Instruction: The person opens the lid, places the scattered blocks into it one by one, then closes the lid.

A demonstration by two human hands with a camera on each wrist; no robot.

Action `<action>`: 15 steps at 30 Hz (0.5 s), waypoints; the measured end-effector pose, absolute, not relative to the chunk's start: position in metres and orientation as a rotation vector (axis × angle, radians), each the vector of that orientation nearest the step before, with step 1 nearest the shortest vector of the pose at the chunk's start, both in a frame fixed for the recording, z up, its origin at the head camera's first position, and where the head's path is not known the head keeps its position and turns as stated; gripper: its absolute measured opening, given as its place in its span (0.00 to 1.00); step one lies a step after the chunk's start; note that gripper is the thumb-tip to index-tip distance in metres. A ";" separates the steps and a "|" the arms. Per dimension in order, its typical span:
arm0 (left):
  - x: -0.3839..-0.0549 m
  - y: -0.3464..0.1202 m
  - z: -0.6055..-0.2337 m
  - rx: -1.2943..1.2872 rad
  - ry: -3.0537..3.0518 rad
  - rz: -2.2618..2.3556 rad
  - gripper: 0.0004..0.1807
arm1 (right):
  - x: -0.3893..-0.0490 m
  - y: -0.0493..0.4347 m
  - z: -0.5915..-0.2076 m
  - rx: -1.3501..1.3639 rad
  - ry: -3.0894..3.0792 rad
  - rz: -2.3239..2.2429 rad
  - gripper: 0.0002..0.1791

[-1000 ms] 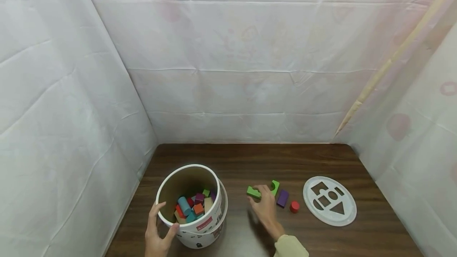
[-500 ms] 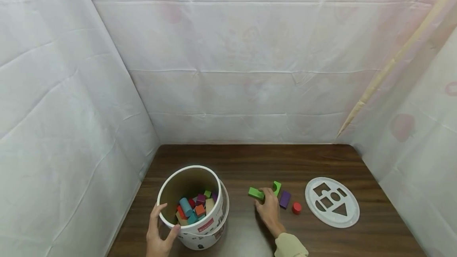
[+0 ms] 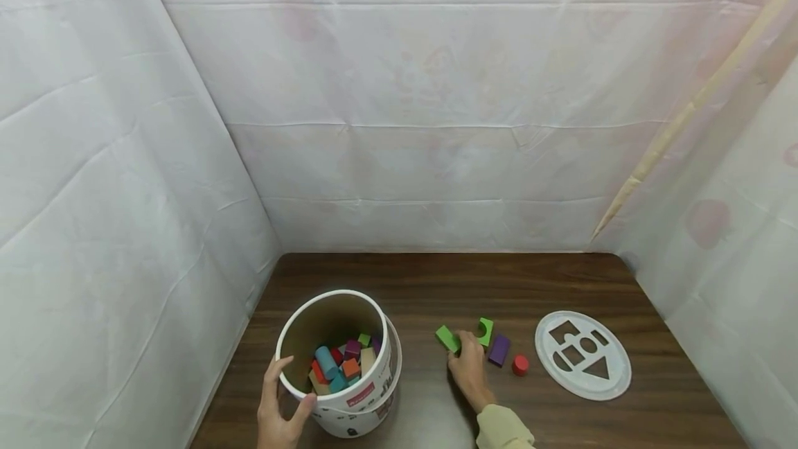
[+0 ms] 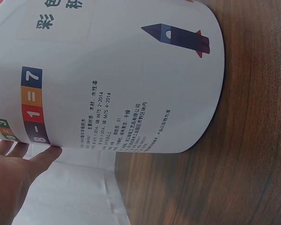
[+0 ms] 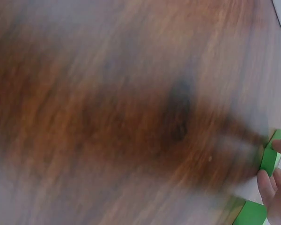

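A white bucket (image 3: 388, 359) full of coloured wooden blocks stands at the left of the table. My left hand (image 3: 277, 404) holds its near left side, fingertips and thumb at the rim; in the left wrist view the fingers press on the printed wall. To the right of the bucket, my right hand (image 3: 469, 369) pinches a green block (image 3: 447, 339) at table level. Thumb and fingers touch this green block (image 5: 270, 157) in the right wrist view. Just right of the hand lies a second green block (image 3: 485, 332) with a round cut-out.
A purple block (image 3: 499, 350) and a red cylinder (image 3: 520, 365) lie right of my right hand. Farther right is the white lid (image 3: 614, 383) with shaped holes, flat on the brown table (image 3: 449, 279). White cloth (image 3: 399, 165) hangs around the back and sides.
The green block at my right hand has turned to a more slanted angle, with the hand moving slightly toward me. My left hand keeps its place on the bucket.
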State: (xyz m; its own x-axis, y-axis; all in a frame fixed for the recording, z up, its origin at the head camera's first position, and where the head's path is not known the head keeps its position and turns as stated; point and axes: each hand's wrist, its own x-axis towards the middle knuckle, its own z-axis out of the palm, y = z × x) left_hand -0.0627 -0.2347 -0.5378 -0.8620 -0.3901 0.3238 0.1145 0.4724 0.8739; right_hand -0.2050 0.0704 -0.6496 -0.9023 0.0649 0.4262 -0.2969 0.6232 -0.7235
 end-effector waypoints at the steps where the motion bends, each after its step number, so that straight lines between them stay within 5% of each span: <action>1: -0.063 -0.235 -0.538 0.229 -2.236 -1.381 0.37 | -0.205 0.071 -0.650 0.187 -2.430 1.185 0.19; 15: -0.062 -0.235 -0.537 0.209 -2.230 -1.375 0.37 | -0.197 0.076 -0.634 0.167 -2.357 1.183 0.18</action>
